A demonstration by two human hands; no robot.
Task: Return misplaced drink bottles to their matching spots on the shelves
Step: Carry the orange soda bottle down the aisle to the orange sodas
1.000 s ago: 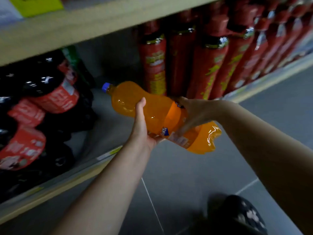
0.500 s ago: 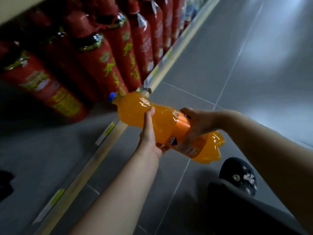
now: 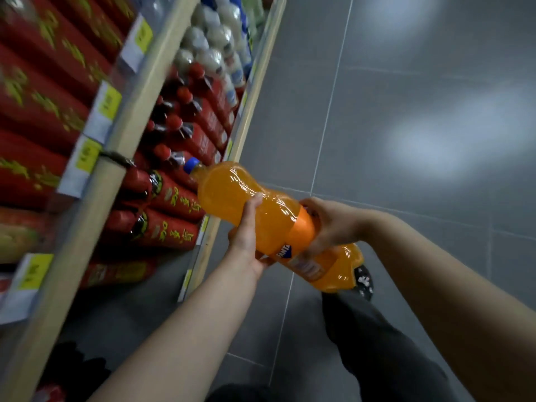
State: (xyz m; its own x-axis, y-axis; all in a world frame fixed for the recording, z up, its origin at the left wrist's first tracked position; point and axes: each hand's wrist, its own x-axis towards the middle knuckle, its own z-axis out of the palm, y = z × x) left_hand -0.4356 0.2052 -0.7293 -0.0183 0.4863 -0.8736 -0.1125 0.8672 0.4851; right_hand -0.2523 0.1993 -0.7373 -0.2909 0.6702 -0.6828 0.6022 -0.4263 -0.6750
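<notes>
orange bottle [image 3: 261,224]: a large clear plastic bottle, filled with orange drink, is held in the air over the aisle. it lies nearly level, with its neck turned toward the shelves and its base toward the person. it is set on no shelf.
blue cap [image 3: 192,164]: seen closed on the neck, in front of the red bottles in this view.
label band [image 3: 298,236]: an orange wrap is seen round the bottle's waist. "fanta" can be read on a blue patch; the small print below is blurred.
left hand [image 3: 246,239]: curled round the bottle's middle from below, with the thumb laid up the near side. the fingers are hidden behind the bottle.
right hand [image 3: 330,224]: wrapped over the label end from the far side, with fingers bent down across the label. the palm is hidden.
lower shelf [image 3: 246,117]: packed with red-wrapped bottles [image 3: 174,198] with red caps. dark drink shows at the necks and gold characters are printed on the wraps.
pale bottles [image 3: 208,62]: ranged farther along the same shelf; their labels are too small to read.
upper shelf [image 3: 87,216]: loaded with red goods [image 3: 43,82] bearing gold print, smeared by blur; their kind cannot be told.
price tags [image 3: 108,101]: yellow and white, fixed along the pale upper edge; the print is unreadable.
floor [image 3: 406,111]: grey tiles with patches of reflected light.
shoe [image 3: 364,281]: dark and patterned, partly covered by the bottle's base.
trouser leg [image 3: 377,343]: dark, cut off at the bottom edge.
</notes>
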